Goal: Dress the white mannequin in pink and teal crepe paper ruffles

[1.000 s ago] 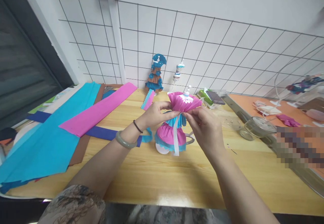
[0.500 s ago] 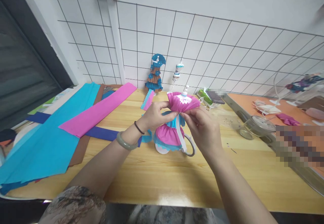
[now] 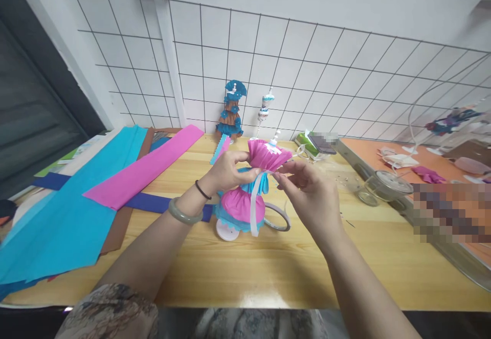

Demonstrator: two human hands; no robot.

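Note:
A small dress form in crepe-paper clothes stands tilted between my hands, its gathered pink top [image 3: 268,156] above a blue layer and a pink skirt [image 3: 242,206] with blue scalloped trim. Its round white base [image 3: 227,230] shows below. My left hand [image 3: 229,170] is closed on the dress form, thumb pressed at the waist under the pink top. At the same waist, my right hand [image 3: 312,190] pinches what looks like one end of a narrow white tape strip [image 3: 254,208], which hangs down over the skirt. Behind the skirt lies a tape roll [image 3: 282,226].
Crepe-paper sheets, blue [image 3: 76,196] and pink [image 3: 146,167], cover the left side. A blue-and-brown dressed form [image 3: 231,111] and a bare form [image 3: 264,108] stand at the back. Rightward are a phone [image 3: 322,143], a clear jar [image 3: 389,184] and an orange surface [image 3: 368,155].
The dress form now leans more, its skirt and base shifted left. My right hand has drawn slightly away from my left at the waist. The white strip hangs straighter, and more of the tape roll shows.

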